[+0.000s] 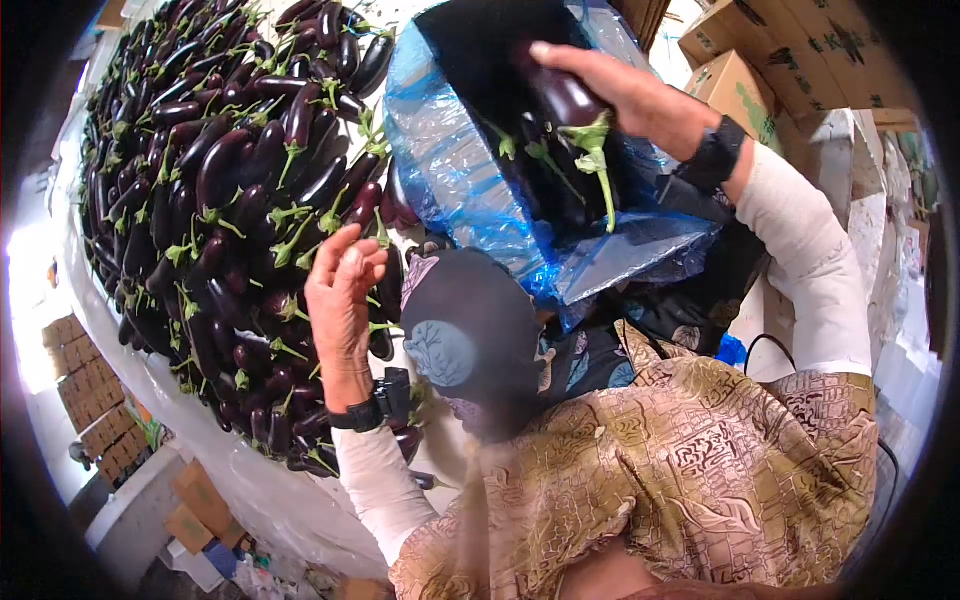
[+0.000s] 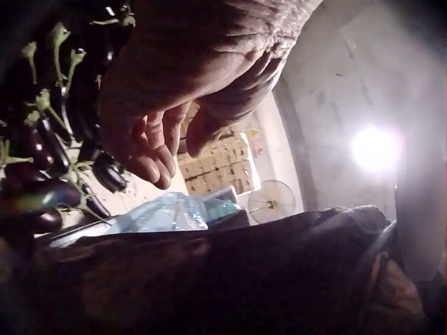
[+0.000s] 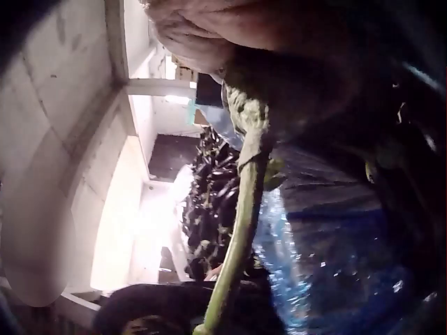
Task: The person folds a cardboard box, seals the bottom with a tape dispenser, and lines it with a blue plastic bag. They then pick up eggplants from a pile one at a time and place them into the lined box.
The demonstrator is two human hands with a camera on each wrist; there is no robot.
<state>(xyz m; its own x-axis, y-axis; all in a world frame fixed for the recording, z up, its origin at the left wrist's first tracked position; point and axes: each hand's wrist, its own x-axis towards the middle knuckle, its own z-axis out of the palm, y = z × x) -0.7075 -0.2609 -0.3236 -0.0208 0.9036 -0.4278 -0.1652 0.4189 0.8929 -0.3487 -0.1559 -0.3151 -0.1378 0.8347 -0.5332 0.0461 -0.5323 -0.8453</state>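
Note:
My right hand (image 1: 645, 100) grips a large dark purple eggplant (image 1: 568, 98) over the mouth of a blue-tinted plastic bag (image 1: 445, 140). Its green stem points down toward me, and in the right wrist view that stem (image 3: 244, 209) hangs below the hand. Other eggplants (image 1: 535, 150) with green stems lie in the dark inside of the bag. My left hand (image 1: 343, 300) hovers at the near edge of a big eggplant pile (image 1: 215, 260), fingers loosely bent. The left wrist view shows nothing in those fingers (image 2: 164, 150).
The pile covers a table with white plastic sheeting (image 1: 260, 510) along its edge. Cardboard boxes (image 1: 790, 50) are stacked beyond the bag at the right. More cartons (image 1: 90, 390) stand at the far left, and a round fan (image 2: 271, 202) appears in the left wrist view.

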